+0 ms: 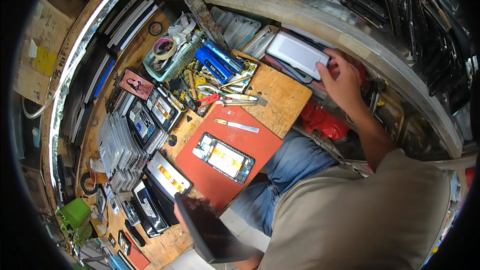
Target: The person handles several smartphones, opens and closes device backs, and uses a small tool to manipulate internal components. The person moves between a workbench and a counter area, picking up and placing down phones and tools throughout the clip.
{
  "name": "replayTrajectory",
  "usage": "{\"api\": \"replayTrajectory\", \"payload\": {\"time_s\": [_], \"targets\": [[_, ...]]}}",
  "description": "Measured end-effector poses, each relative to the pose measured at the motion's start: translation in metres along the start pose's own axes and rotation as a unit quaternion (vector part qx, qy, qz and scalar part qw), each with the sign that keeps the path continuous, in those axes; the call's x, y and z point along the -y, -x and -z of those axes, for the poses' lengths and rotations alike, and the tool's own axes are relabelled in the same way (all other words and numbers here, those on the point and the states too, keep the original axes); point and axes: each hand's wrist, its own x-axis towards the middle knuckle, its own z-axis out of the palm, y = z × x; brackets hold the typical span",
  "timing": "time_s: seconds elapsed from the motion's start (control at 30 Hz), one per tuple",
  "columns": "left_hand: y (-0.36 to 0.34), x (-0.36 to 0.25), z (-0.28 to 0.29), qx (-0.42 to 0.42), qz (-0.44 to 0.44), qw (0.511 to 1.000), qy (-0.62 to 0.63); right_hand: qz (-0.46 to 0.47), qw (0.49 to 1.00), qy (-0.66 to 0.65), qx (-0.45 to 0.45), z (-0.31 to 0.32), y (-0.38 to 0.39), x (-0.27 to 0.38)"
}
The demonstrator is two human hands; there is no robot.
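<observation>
My right hand (344, 77) reaches to the back right, thumb and fingers closed on the end of a white-grey plastic case (295, 52). The case rests over other flat boxes beside the bench. Low in the view, my left hand (181, 218) grips a dark flat rectangular panel (210, 227), smeared by motion; most of the hand is hidden behind it. On the red-brown mat (200, 195) lies an opened phone (225, 158), its battery and circuit board bare. A metal blade tool (236, 125) lies above the phone.
Pliers and tweezers (235, 99) lie behind the mat, near blue cylinders (215, 65) and a tape-filled basket (167, 57). Phone parts (142, 122) and stacked clear cases (117, 145) line the left. A red plastic bag (322, 122) sits below my right forearm.
</observation>
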Motion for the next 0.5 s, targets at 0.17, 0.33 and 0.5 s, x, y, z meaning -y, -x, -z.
{"api": "replayTrajectory", "payload": {"time_s": [0.17, 0.33, 0.5], "targets": [[0.039, -0.010, -0.070, 0.027, -0.400, 0.895, -0.194, -0.080, 0.703, -0.515, 0.484, -0.008, 0.064, 0.088], [0.039, -0.020, -0.089, 0.023, -0.583, 0.753, -0.302, -0.244, 0.300, -0.623, 0.680, -0.016, 0.108, 0.140], [0.040, -0.010, -0.070, -0.066, -0.574, 0.759, -0.301, -0.214, 0.436, -0.605, 0.631, -0.031, 0.107, 0.140]]}}
